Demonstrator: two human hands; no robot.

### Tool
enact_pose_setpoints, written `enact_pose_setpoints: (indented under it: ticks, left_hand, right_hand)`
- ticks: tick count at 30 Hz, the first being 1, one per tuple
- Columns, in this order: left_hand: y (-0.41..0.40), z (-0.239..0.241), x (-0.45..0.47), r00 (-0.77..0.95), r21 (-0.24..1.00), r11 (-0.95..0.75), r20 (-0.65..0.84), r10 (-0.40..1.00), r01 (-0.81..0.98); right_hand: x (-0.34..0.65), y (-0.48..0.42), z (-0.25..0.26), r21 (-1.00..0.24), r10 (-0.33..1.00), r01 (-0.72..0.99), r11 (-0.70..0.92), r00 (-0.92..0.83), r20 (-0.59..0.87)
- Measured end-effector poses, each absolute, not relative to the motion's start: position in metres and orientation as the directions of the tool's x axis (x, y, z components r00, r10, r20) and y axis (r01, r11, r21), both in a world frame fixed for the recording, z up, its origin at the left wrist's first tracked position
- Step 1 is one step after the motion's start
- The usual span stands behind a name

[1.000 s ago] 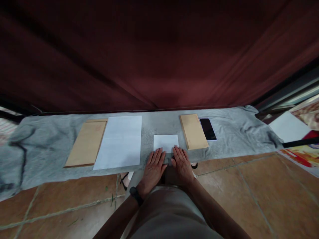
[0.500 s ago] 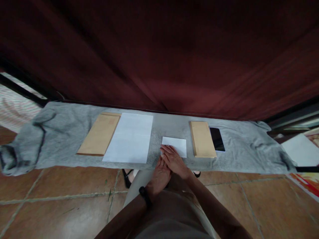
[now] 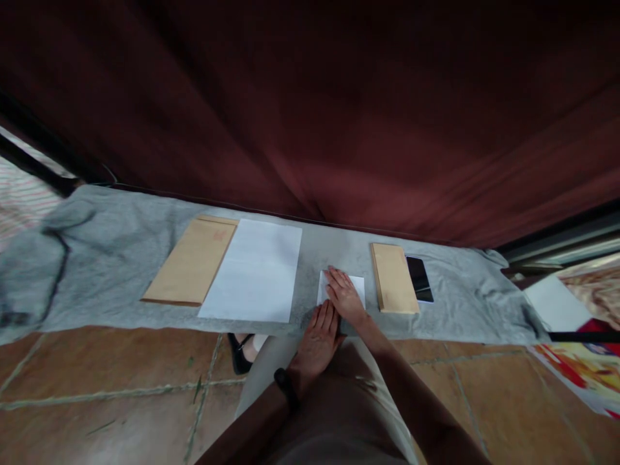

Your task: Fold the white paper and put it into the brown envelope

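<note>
A small white folded-looking paper [image 3: 359,288] lies on the grey cloth in front of me. Flat across its middle rests my right hand [image 3: 343,295], fingers stretched out and pointing up and left. My left hand [image 3: 317,339], with a black band on the wrist, lies flat at the paper's near edge, its fingertips just below the right hand. Both hands cover part of the paper. To the left is a large white sheet [image 3: 256,271], which overlaps or abuts a brown envelope [image 3: 191,265].
The grey cloth [image 3: 460,290] covers a narrow bench or table. Right of the paper lie a stack of smaller brown envelopes [image 3: 396,281] and a dark-screened phone [image 3: 419,279]. A dark red curtain [image 3: 310,129] hangs along the far edge; tiled floor [image 3: 121,400] shows below.
My right hand has slid up over the small paper, away from me. The left hand has come apart from beneath it and lies flatter. The camera view has tilted slightly.
</note>
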State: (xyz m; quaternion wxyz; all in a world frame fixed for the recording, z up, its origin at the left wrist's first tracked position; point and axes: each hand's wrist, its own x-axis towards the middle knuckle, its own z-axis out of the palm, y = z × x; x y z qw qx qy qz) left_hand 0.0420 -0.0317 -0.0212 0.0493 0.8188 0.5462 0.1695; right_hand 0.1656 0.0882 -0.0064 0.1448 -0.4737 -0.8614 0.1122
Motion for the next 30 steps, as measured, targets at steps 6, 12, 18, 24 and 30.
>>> enact_pose_setpoints:
  ticks: [6, 12, 18, 24, 30]
  left_hand:
    - [-0.028, -0.017, 0.036, 0.352, 0.299, -0.413, 0.235, 0.906, 0.86]
    - [-0.023, -0.013, 0.03, 0.25, 0.454, -0.349, 0.266, 0.931, 0.82]
    - [0.006, -0.016, 0.021, -0.121, 0.878, 0.013, 0.051, 0.991, 0.478]
    - [0.039, 0.004, 0.009, -0.261, 0.913, 0.4, -0.367, 0.893, 0.086]
    - [0.05, 0.021, 0.014, -0.192, 0.906, 0.406, -0.381, 0.905, 0.118]
  right_hand:
    - [0.19, 0.051, -0.013, -0.228, 0.92, 0.898, 0.377, -0.333, 0.209]
    - [0.202, 0.016, -0.021, -0.237, 0.95, 0.957, 0.166, -0.091, 0.298]
    - [0.191, 0.019, -0.016, -0.282, 0.966, 0.959, 0.015, 0.059, 0.253]
    - [0.194, 0.026, -0.011, -0.352, 0.963, 0.936, -0.001, 0.096, 0.252]
    - [0.196, 0.026, -0.019, -0.416, 0.944, 0.908, 0.048, 0.095, 0.315]
